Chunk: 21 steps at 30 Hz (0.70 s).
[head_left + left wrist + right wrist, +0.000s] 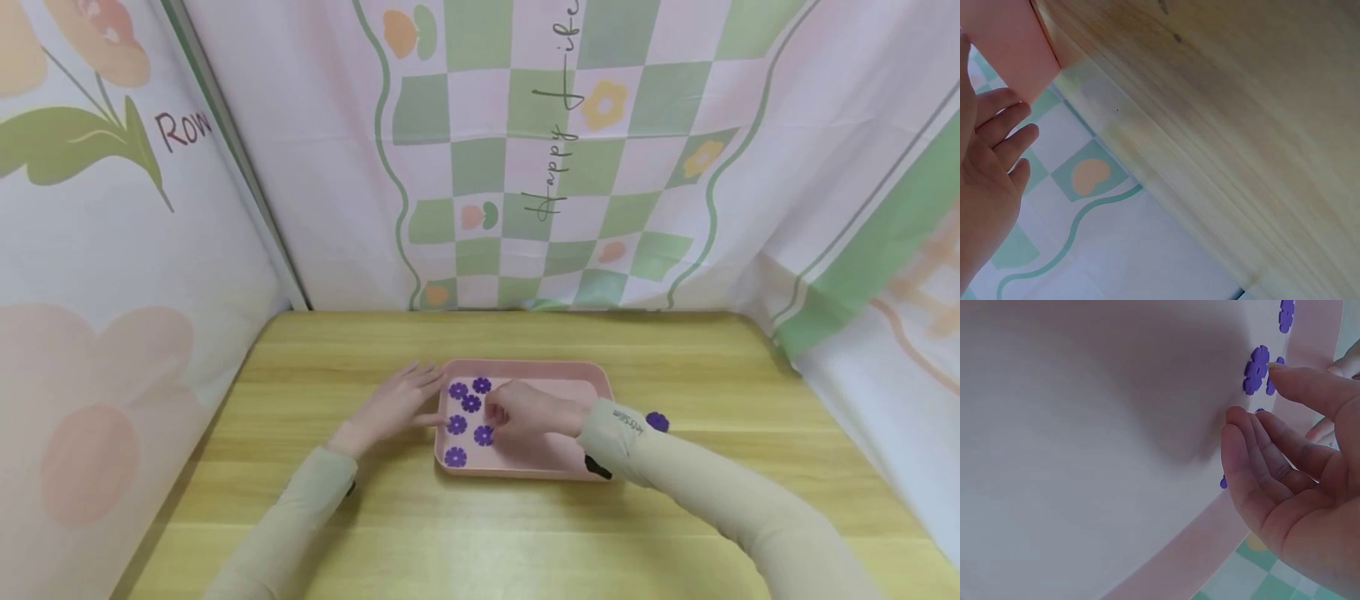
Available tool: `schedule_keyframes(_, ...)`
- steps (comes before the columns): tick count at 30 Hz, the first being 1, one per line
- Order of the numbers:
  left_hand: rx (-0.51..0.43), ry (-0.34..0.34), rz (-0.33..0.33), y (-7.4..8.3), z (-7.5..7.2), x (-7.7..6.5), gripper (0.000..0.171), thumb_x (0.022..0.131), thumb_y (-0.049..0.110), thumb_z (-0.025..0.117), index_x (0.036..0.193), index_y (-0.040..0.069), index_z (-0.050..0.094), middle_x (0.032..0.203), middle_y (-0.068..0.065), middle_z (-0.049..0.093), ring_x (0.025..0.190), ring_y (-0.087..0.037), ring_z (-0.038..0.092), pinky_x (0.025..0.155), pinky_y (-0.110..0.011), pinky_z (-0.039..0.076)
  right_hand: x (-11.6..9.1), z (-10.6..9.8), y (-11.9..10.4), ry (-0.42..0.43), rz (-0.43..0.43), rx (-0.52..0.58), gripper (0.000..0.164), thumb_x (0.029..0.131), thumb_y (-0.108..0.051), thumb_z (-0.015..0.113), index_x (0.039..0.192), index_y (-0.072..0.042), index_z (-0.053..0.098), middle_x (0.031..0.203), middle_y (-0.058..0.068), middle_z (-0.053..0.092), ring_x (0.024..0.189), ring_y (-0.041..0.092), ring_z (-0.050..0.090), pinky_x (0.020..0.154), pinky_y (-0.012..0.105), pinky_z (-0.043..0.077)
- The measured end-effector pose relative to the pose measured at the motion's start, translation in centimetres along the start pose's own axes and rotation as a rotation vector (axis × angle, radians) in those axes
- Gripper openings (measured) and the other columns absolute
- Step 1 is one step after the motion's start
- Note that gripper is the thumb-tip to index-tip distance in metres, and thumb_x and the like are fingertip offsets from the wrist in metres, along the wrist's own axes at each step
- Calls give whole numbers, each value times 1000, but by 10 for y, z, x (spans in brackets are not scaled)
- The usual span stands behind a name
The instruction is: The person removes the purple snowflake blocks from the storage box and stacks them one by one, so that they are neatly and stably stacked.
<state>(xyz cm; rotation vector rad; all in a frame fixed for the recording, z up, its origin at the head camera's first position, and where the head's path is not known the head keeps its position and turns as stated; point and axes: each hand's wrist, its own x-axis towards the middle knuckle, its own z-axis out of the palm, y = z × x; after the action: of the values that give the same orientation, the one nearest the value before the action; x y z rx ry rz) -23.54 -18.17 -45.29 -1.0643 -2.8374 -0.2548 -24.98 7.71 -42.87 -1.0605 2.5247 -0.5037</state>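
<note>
A shallow pink tray [540,368] lies on the table, with several purple flower-shaped pieces [455,457] flat on its left part. My right hand [528,410] is inside the tray, low over its floor and just right of the pieces. In the right wrist view its fingers are loosely bent and the thumb stands apart from them, nothing gripped between. The thumb tip overlaps the pieces near one purple flower-shaped piece [1257,370]. My left hand [393,404] rests at the tray's left rim with fingers extended; the left wrist view shows its fingertips at the pink wall [1010,44].
One more purple flower-shaped piece [657,422] lies on the wooden table [375,533] right of the tray, just behind the right sleeve [622,433]. A curtain with green checks [525,167] hangs behind the table, and printed cloth [112,350] closes the left side.
</note>
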Motion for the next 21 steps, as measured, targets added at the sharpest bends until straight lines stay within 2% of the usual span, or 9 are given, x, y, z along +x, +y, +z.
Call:
schedule_keyframes(8, -2, 0, 2, 0, 0, -1, 74, 91, 50, 64, 145, 3, 46, 154, -16, 44, 143, -39, 42, 124, -55, 27, 9, 6, -5, -6, -25, -31, 20, 79, -8, 78, 97, -7, 69, 89, 2, 70, 79, 9, 62, 73, 19, 56)
schedule_keyframes(21, -22, -6, -7, 3, -5, -2, 73, 92, 48, 64, 145, 2, 46, 154, -17, 43, 143, -40, 41, 124, -55, 27, 11, 9, -13, -8, -51, -92, 24, 78, -10, 81, 98, -5, 69, 87, 3, 69, 76, 11, 61, 69, 16, 53)
